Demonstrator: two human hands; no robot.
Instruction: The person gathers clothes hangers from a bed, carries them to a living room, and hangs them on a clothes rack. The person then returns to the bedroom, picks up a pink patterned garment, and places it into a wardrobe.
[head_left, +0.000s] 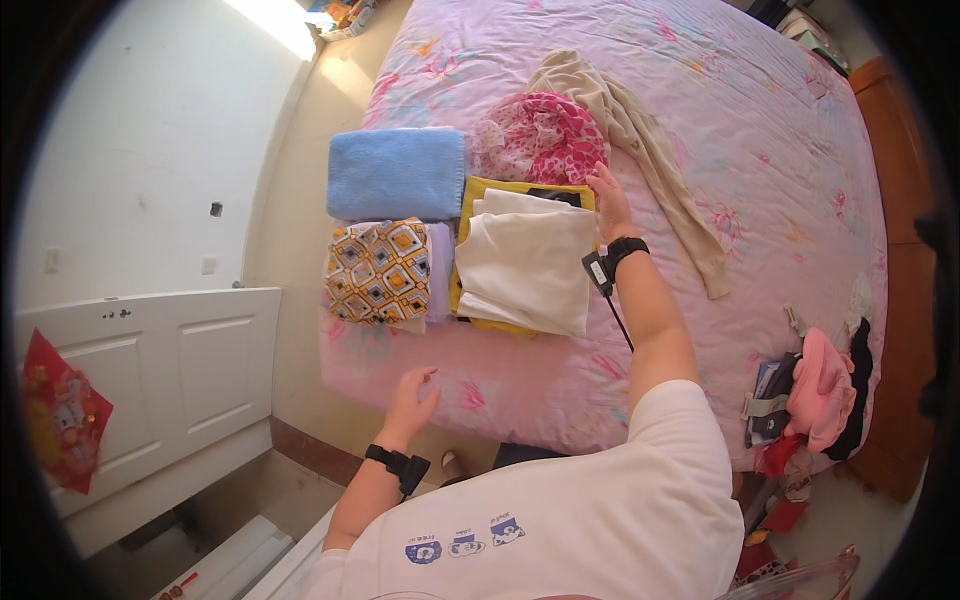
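My right hand (613, 204) is at the right edge of a folded yellow garment (474, 196). A folded white garment (529, 262) lies on top of the yellow one. The fingertips of that hand reach up to a crumpled pink-and-white patterned garment (544, 135); whether they touch it is unclear. My left hand (410, 401), empty with fingers apart, hovers above the bed's near edge. Left of the white garment lies a folded orange, black and white geometric-print cloth (379, 271) over lilac fabric (440, 270). A folded blue fuzzy blanket (396, 174) sits just beyond it.
A beige long-sleeved garment (637, 124) sprawls beyond the pink one on the floral bed sheet (540, 382). At the right edge are a pink cloth (821, 390) and dark folded items (776, 405). A wooden headboard (896, 285) borders the right; a white door (202, 360) stands left.
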